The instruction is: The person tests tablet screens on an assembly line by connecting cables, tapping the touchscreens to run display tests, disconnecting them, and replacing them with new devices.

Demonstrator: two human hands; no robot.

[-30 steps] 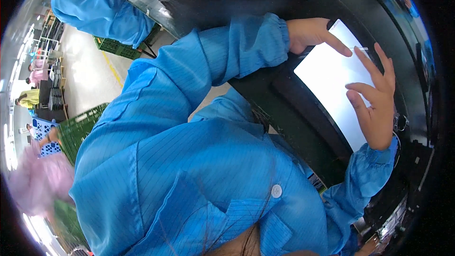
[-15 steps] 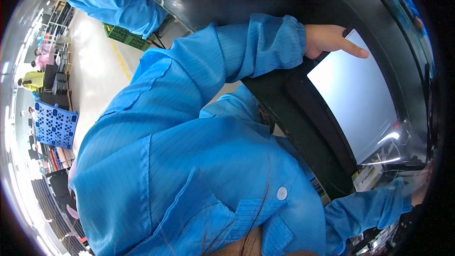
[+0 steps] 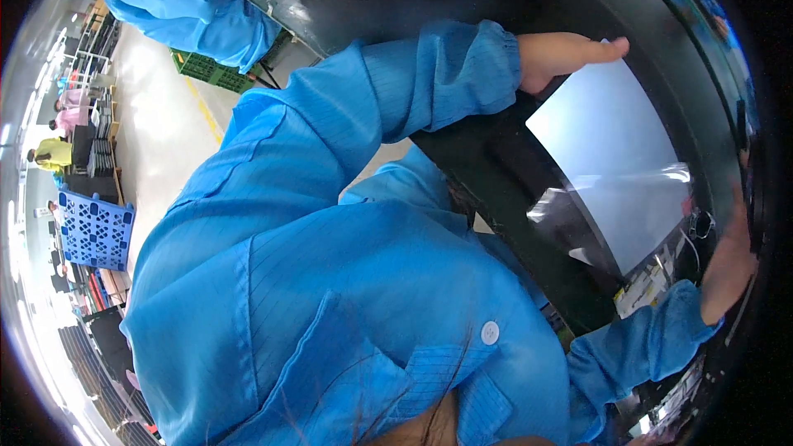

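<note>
Touching the top end of the white panel [image 3: 607, 128]: left hand [image 3: 562, 59], one digit stretched out along the edge, other fingers hidden, so can't tell if they're clamped. Panel lies flat on the dark bench [image 3: 487, 167], black border strip [image 3: 516, 149] alongside. Clear film [image 3: 632, 184] with glare streaks spans the panel's lower part. Right hand [image 3: 731, 260] sits off the panel's lower right, blurred near the rim; finger state can't be told.
</note>
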